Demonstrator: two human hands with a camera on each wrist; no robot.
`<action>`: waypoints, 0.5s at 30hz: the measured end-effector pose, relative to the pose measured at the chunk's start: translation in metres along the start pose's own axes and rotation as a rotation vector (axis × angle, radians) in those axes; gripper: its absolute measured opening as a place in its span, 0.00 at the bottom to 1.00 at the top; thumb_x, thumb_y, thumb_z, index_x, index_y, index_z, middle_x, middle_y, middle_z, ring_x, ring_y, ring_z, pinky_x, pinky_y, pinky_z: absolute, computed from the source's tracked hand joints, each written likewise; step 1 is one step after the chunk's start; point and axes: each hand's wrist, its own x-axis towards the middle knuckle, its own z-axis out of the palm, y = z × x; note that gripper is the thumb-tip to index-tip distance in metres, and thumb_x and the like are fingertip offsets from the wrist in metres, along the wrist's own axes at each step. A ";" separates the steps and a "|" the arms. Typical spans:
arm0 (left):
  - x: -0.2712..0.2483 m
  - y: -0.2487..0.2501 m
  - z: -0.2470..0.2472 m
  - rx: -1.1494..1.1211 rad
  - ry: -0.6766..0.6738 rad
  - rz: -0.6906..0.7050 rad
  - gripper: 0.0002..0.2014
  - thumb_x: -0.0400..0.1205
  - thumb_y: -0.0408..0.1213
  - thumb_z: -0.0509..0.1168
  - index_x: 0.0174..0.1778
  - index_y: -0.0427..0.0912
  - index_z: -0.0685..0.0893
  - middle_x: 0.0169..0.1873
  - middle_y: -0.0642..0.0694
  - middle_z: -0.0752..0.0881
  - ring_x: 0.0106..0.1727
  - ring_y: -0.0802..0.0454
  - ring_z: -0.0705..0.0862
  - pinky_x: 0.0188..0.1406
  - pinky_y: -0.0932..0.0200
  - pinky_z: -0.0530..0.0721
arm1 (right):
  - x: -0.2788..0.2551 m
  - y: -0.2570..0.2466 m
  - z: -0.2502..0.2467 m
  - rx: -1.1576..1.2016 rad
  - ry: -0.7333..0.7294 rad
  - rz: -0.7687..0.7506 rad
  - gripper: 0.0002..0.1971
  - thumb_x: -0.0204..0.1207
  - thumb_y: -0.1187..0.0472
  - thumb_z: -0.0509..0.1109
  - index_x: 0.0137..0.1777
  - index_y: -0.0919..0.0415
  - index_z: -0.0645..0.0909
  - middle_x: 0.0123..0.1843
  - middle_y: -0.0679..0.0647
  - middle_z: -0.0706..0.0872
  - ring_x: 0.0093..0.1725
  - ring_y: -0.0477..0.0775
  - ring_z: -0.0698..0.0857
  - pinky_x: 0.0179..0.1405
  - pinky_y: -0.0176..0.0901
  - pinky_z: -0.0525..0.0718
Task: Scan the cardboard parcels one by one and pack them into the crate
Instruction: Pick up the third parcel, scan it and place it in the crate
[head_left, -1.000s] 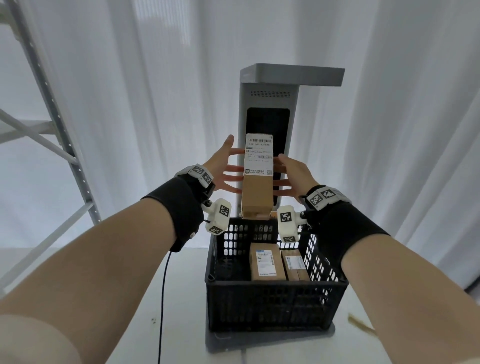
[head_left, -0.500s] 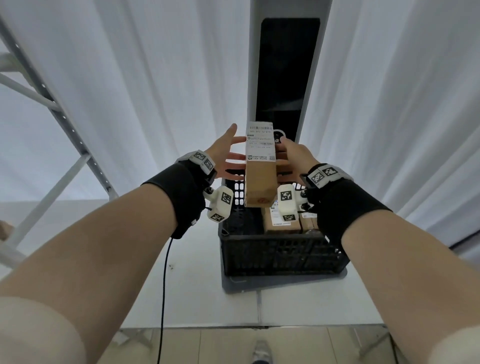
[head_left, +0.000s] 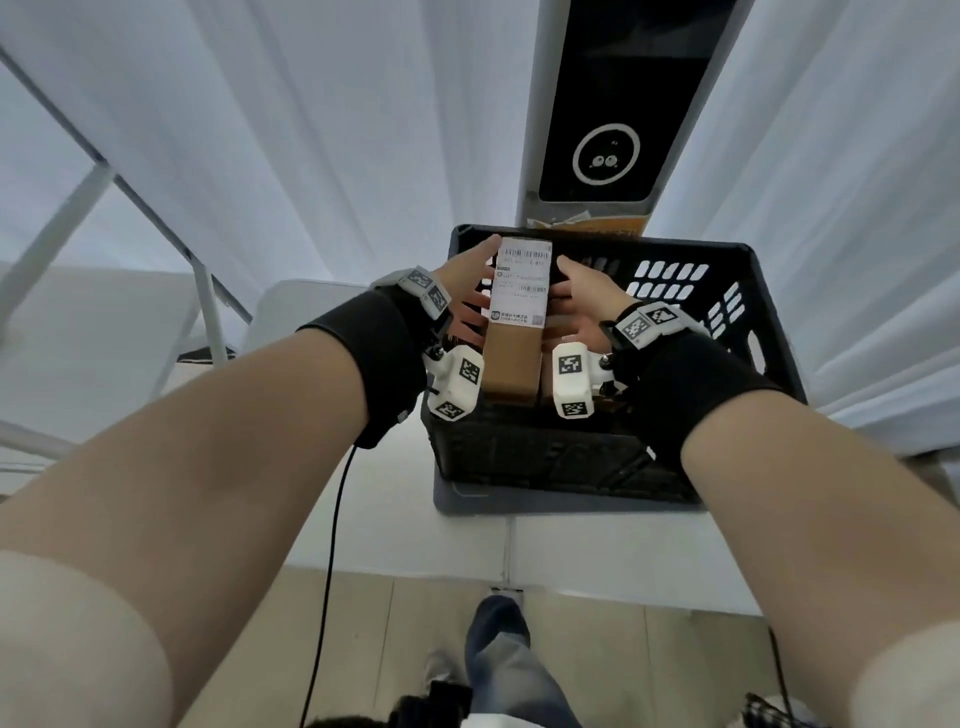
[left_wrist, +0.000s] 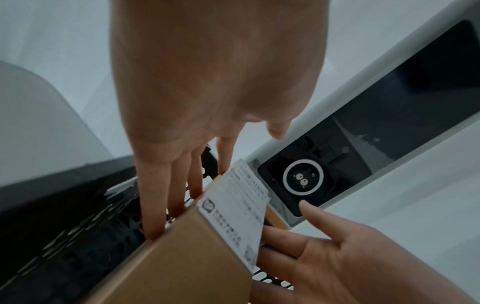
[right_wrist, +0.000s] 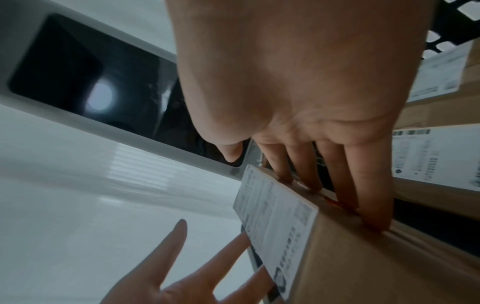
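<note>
Left hand (head_left: 470, 291) and right hand (head_left: 579, 299), fingers straight, press parcel (head_left: 514, 332) between flat palms; long axis near-far, label up, over crate (head_left: 727, 364) left half, hands equally near.

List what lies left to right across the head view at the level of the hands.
metal rack → left hand → cardboard parcel → right hand → crate right wall → white curtain

Right hand (right_wrist: 311, 92) straight fingers (right_wrist: 369, 195) pressed on parcel (right_wrist: 376, 263) side (label (right_wrist: 275, 222) up); left hand (right_wrist: 187, 275) opposite; scanner (right_wrist: 103, 82) behind.
</note>
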 end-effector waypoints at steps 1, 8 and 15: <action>0.008 -0.002 0.002 0.006 -0.003 -0.023 0.33 0.83 0.68 0.53 0.73 0.45 0.76 0.60 0.35 0.84 0.65 0.30 0.83 0.66 0.30 0.80 | 0.008 0.003 -0.002 0.020 -0.011 0.026 0.24 0.86 0.41 0.54 0.51 0.60 0.81 0.75 0.66 0.80 0.68 0.66 0.84 0.71 0.64 0.79; 0.055 -0.006 0.016 0.055 0.087 -0.183 0.28 0.83 0.68 0.54 0.40 0.44 0.78 0.40 0.40 0.82 0.38 0.41 0.82 0.41 0.47 0.83 | 0.062 0.011 -0.007 -0.070 0.021 0.108 0.31 0.83 0.37 0.58 0.63 0.67 0.80 0.36 0.55 0.80 0.23 0.49 0.81 0.18 0.33 0.80; 0.090 -0.003 0.031 0.019 0.196 -0.227 0.24 0.92 0.49 0.54 0.72 0.32 0.77 0.59 0.35 0.84 0.59 0.36 0.83 0.62 0.43 0.77 | 0.126 0.027 -0.010 -0.090 -0.052 0.201 0.33 0.75 0.32 0.59 0.66 0.59 0.81 0.48 0.60 0.91 0.47 0.60 0.90 0.51 0.56 0.90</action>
